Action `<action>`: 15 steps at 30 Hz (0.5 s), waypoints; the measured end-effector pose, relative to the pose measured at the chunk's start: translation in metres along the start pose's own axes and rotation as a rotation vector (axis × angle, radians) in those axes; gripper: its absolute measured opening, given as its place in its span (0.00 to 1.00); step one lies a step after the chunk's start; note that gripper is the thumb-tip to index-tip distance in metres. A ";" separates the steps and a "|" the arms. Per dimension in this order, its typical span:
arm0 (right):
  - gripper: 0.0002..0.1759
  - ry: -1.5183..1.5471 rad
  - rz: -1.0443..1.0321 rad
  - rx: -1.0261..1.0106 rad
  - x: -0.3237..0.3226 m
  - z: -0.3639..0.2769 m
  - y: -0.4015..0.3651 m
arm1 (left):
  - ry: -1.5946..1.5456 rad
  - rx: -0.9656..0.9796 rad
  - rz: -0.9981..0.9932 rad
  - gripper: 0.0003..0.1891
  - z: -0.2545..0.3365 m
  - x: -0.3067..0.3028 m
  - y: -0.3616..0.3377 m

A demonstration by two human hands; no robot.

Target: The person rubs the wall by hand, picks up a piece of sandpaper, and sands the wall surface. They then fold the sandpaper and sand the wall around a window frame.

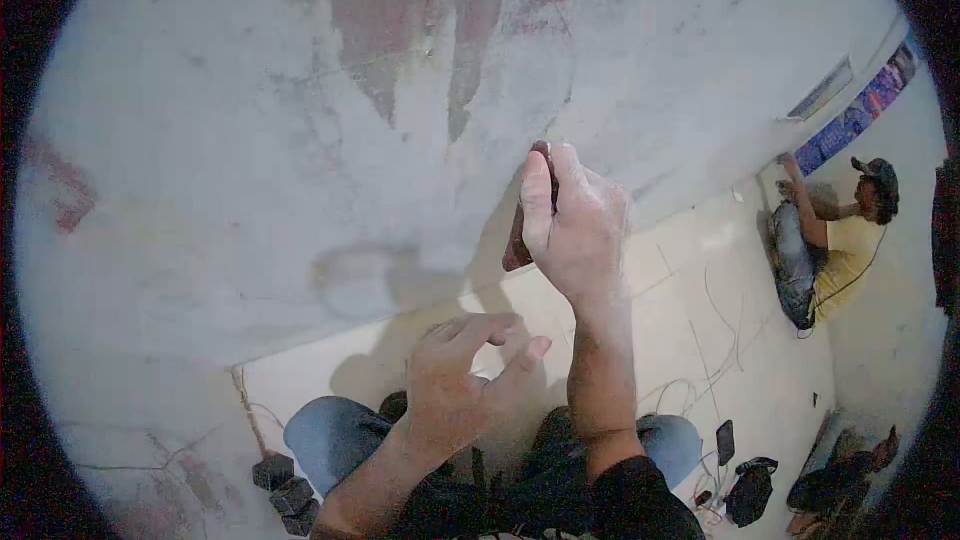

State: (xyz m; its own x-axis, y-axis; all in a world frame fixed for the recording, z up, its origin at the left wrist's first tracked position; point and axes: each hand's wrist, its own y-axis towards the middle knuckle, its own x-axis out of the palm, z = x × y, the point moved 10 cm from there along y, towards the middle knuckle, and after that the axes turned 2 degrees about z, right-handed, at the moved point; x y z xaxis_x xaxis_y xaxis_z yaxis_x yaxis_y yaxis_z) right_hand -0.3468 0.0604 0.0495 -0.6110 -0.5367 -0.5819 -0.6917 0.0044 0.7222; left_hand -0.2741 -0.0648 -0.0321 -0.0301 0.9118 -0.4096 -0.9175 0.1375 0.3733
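Note:
My right hand (590, 225), dusted with white powder, grips a folded piece of dark reddish-brown sandpaper (516, 245) with the thumb on its near face. It is up against the grey-white wall (250, 160), which has worn patches of bare reddish plaster (410, 0). Lower and to the left, my left hand (460, 370) hangs above my knees, thumb apart from the curved fingers, holding nothing. Part of the sandpaper is hidden by my right hand.
A co-worker (845, 250) in a yellow shirt and cap sits at the right by the wall. Thin cables (715, 375), a black phone-like object (725, 443) and a black bag (752, 490) lie on the tiled floor (660, 280). Dark blocks (285, 495) stand beside my left knee.

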 end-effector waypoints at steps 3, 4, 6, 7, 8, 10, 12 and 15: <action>0.09 0.020 0.035 -0.001 0.000 0.002 0.006 | -0.006 0.004 -0.016 0.15 0.003 0.002 0.005; 0.09 0.042 0.051 0.004 -0.002 0.004 0.007 | -0.008 0.022 -0.015 0.15 0.005 0.003 0.006; 0.09 0.081 0.050 0.046 0.001 0.012 0.005 | -0.001 0.030 -0.013 0.15 0.009 0.004 0.007; 0.09 0.097 0.053 0.062 0.001 0.015 0.003 | 0.007 0.028 -0.010 0.15 0.009 0.005 0.007; 0.09 0.073 0.052 0.043 -0.002 0.014 0.005 | 0.017 0.025 -0.007 0.15 0.013 0.004 0.008; 0.09 0.017 0.052 -0.003 -0.008 0.009 0.009 | 0.013 0.015 -0.005 0.15 0.013 0.004 0.010; 0.08 0.021 0.056 -0.032 -0.012 0.006 0.011 | 0.020 0.011 -0.011 0.15 0.014 0.004 0.011; 0.08 0.013 0.144 -0.009 -0.025 0.014 0.019 | 0.032 0.014 -0.013 0.15 0.016 0.005 0.011</action>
State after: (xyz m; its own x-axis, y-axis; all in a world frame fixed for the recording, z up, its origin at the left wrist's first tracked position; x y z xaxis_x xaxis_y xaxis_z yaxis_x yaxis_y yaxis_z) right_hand -0.3496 0.0857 0.0725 -0.6988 -0.5416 -0.4673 -0.5938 0.0750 0.8011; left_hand -0.2779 -0.0525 -0.0161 -0.0308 0.8972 -0.4405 -0.9121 0.1551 0.3796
